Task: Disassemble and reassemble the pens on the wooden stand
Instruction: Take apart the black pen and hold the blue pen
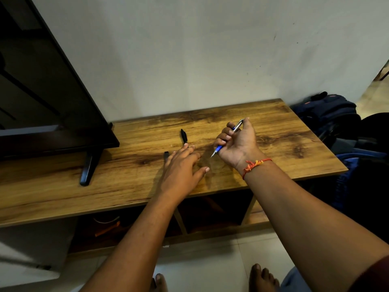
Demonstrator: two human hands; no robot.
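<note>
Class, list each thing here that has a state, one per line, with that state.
Blue pen: gripped in right hand, tip pointing down.
Right hand: curled round blue pen.
Left hand: fingers straight, holding nothing.
Black pen: lying flat on wooden stand.
Small black piece: lying on stand, partly behind left hand.
Television: screen dark.
</note>
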